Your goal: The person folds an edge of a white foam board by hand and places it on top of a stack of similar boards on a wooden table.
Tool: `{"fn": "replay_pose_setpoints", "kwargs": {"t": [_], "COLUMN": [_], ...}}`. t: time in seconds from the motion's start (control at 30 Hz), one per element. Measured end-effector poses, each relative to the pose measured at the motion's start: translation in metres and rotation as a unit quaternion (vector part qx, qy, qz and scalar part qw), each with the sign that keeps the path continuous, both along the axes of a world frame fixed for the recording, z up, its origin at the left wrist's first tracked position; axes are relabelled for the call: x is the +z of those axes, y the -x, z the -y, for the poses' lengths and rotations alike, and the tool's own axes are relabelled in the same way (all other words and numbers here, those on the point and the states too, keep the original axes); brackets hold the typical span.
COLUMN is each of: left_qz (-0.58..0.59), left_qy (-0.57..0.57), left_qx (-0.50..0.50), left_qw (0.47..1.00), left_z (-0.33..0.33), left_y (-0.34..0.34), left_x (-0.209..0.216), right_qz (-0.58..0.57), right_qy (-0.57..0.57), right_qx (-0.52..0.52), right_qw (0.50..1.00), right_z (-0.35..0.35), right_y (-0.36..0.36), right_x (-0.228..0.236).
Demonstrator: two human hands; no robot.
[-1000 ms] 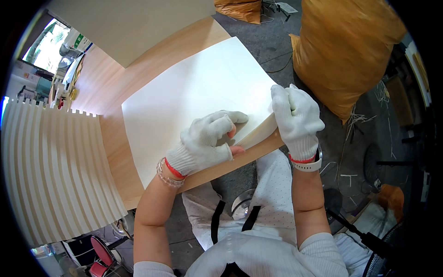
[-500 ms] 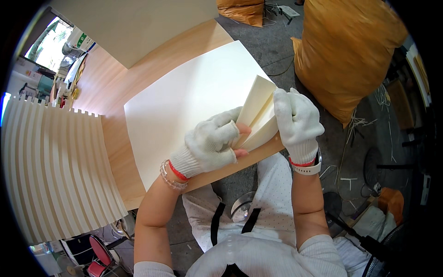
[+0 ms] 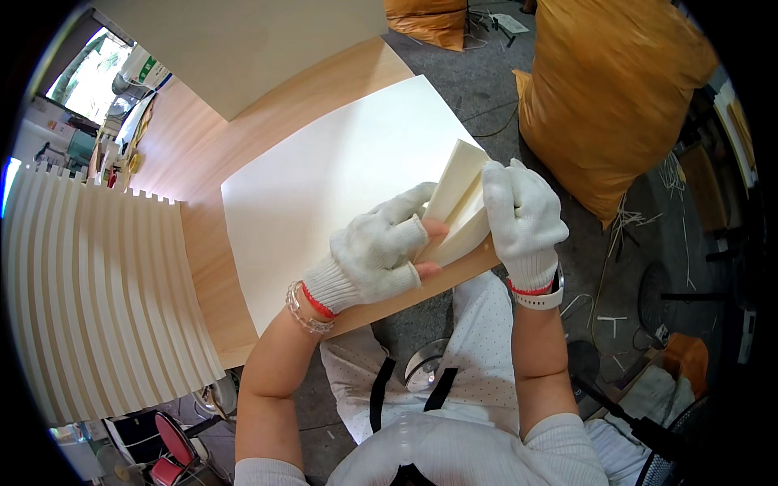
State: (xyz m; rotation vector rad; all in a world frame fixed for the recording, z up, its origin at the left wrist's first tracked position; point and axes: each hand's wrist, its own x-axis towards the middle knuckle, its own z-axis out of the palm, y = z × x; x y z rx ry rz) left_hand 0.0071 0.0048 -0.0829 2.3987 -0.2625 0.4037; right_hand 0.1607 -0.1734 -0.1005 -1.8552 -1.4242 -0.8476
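A cream-coloured folded piece (image 3: pixel 454 180), with flat bands and a groove between them, is tilted up over the near right edge of the table. My left hand (image 3: pixel 377 247), in a white knitted glove with bare fingertips showing, grips its lower left end between thumb and fingers. At the other end, my gloved right hand (image 3: pixel 525 211) is closed around the right edge of the piece, its fingertips mostly hidden. Beneath both lies a large white sheet (image 3: pixel 316 178); whether the piece joins this sheet I cannot tell.
The sheet rests on a light wooden table (image 3: pixel 348 69). A row of cream slatted strips (image 3: pixel 105 292) stands along the left side, and a pale upright panel (image 3: pixel 243 49) at the back. Right of the table, a big orange sack (image 3: pixel 612 97) sits on the grey floor among scattered strips.
Both hands keep their hold. The left hand has shifted slightly to the right, and the cream piece looks narrower and more closed together.
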Motion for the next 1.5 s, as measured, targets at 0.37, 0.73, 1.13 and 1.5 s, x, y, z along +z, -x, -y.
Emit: {"fn": "replay_pose_setpoints", "kwargs": {"t": [0.37, 0.73, 1.13, 1.5], "left_qz": [0.016, -0.035, -0.074, -0.008], "left_qy": [-0.035, 0.026, 0.025, -0.052], "left_qx": [0.004, 0.032, 0.041, 0.019], "left_qw": [0.999, 0.999, 0.996, 0.998], "left_z": [0.001, 0.004, 0.007, 0.001], "left_y": [-0.001, 0.0, 0.001, -0.002], "left_x": [0.0, 0.001, 0.009, -0.001], "right_qz": [-0.032, -0.014, 0.003, 0.012], "right_qy": [-0.006, -0.05, -0.006, -0.009], "right_qx": [0.036, 0.011, 0.02, 0.02], "right_qw": [0.999, 0.999, 1.0, 1.0], "right_z": [0.004, -0.003, -0.005, -0.005], "right_y": [0.001, -0.001, -0.003, 0.0], "right_x": [0.002, -0.007, -0.001, 0.006]}}
